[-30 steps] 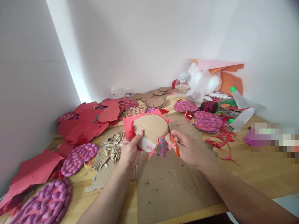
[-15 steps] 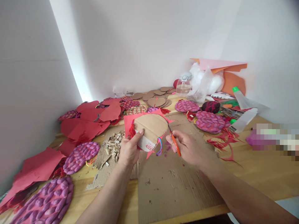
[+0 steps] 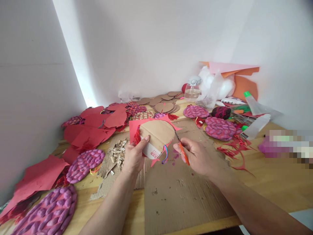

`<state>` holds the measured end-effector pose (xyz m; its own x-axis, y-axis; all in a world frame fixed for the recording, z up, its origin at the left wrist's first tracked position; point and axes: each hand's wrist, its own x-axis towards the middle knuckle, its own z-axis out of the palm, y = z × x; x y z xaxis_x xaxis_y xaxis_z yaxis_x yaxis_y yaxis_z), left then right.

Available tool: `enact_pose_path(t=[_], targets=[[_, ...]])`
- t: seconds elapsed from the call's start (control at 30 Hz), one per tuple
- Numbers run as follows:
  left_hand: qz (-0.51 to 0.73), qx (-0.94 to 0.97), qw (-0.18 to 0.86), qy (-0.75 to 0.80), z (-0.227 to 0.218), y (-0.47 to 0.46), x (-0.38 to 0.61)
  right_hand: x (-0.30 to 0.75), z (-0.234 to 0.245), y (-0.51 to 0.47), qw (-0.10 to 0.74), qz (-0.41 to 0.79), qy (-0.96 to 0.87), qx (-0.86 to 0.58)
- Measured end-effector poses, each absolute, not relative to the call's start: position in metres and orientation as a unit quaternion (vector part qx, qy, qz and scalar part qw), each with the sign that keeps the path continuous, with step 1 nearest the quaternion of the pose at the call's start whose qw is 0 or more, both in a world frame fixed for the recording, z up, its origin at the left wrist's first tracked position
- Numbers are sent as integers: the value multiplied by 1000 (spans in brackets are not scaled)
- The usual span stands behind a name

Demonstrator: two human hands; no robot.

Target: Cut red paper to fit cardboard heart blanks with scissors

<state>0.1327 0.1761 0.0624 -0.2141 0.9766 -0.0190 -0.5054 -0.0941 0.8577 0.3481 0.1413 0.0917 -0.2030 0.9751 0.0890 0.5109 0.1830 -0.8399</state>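
My left hand (image 3: 134, 158) grips a round cardboard disc (image 3: 158, 133) backed with red paper (image 3: 133, 128), thumb pressed on its face. A red tassel hangs at the disc's left edge and a coloured string loop (image 3: 165, 155) at its lower right. My right hand (image 3: 198, 157) is closed on small scissors with orange handles (image 3: 182, 150). The blades point up at the red paper along the disc's right edge. Both hands hover above a flat sheet of corrugated cardboard (image 3: 181, 192) on the wooden table (image 3: 274, 182).
Purple woven discs (image 3: 83, 163) (image 3: 220, 128), red paper sheets (image 3: 39, 176) and a heap of peanut shells (image 3: 117, 153) lie left. Plain cardboard discs (image 3: 163, 101), a bottle (image 3: 192, 89), a yarn ball (image 3: 221, 112), glue tubes (image 3: 255, 125) and red offcuts (image 3: 232, 147) lie behind and right.
The disc has turned slightly in my left hand and the scissors have shifted a little along its right edge. Both hands stay in place.
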Motion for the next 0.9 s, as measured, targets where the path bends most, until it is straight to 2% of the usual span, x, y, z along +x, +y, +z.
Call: enact_pose_path(t=[0.3, 0.9], targets=[[634, 352, 565, 395, 68, 181, 117, 347, 102, 136, 310, 353, -691, -549], [628, 370, 561, 393, 69, 182, 112, 348, 106, 137, 304, 347, -707, -536]])
